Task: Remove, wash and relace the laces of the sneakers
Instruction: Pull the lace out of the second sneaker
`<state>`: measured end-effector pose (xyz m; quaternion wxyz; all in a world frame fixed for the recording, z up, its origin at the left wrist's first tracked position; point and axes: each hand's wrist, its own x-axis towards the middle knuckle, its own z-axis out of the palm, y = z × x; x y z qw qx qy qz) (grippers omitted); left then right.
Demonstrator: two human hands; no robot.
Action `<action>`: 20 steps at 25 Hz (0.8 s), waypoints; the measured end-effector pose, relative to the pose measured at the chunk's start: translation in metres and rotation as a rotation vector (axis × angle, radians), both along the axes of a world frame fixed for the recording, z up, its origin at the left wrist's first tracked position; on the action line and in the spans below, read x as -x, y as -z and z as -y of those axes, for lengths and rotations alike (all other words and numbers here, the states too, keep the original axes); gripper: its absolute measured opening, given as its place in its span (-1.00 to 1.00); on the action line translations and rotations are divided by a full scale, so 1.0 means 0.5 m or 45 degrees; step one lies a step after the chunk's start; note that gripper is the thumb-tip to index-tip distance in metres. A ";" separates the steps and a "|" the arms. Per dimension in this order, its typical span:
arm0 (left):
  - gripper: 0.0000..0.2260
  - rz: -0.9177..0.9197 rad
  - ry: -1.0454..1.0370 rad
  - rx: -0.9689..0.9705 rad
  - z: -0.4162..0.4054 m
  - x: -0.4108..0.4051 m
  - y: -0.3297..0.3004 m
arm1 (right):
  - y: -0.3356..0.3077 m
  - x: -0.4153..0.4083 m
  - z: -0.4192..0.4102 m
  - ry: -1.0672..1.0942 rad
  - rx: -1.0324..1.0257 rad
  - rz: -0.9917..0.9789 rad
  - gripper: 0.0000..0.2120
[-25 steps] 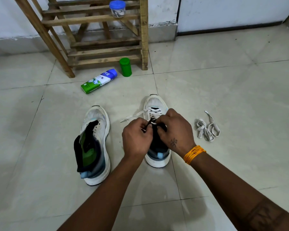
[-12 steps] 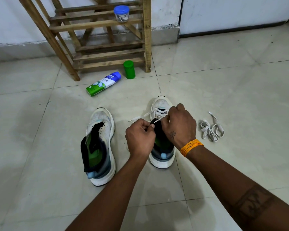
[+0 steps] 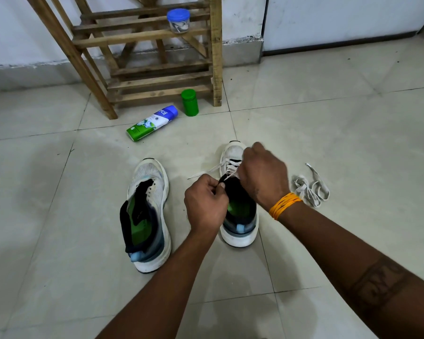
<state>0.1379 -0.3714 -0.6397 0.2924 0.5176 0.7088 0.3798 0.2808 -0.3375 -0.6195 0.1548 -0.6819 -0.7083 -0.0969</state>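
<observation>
White lace half threaded in right sneaker

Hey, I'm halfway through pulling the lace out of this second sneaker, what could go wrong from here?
1. The left hand pinches only the tongue while the right hand pulls at the lace; a hard tug may drag the right sneaker forward.
2. The lace's free end trails on the floor and may snag in an eyelet.
3. The removed lace lies loosely bunched beside the right wrist; a sweep of that arm might tangle it.
</observation>
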 end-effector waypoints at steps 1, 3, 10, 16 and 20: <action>-0.86 -0.002 -0.017 -0.004 0.000 0.001 0.001 | -0.007 -0.017 -0.007 0.106 0.021 -0.044 -0.92; -0.85 0.000 -0.020 0.001 0.000 0.004 0.002 | -0.007 -0.038 -0.002 0.198 0.085 -0.083 -0.89; -0.88 -0.029 0.067 -0.005 -0.003 -0.002 0.004 | 0.006 0.031 0.042 -0.212 0.151 0.029 -0.89; -0.84 -0.015 0.026 -0.015 -0.003 -0.004 0.006 | 0.006 -0.044 0.005 0.069 0.073 -0.069 -0.81; -0.82 -0.027 0.038 -0.034 -0.002 -0.005 0.008 | -0.016 -0.057 0.009 0.110 0.127 -0.044 -0.85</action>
